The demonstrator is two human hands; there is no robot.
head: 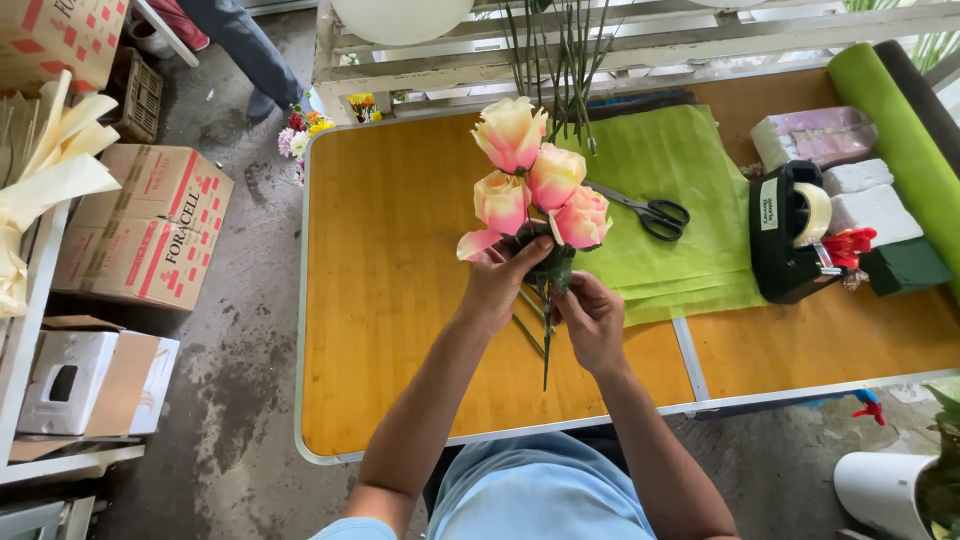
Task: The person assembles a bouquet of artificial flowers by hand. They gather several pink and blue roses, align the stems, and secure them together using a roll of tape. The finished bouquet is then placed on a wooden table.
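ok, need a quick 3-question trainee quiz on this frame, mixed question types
1. True or false: both hands grip the bunch of pink-and-cream roses just under the blooms.
2. Multiple choice: what do the black-handled scissors lie on? A) bare wood of the table B) green wrapping paper C) the tape dispenser
3. Fill in: right of the green wrapping paper stands a black ____ holding a roll of tape.

Key
1. True: left hand and right hand both hold the stems.
2. B.
3. Tape dispenser, on the wooden table.
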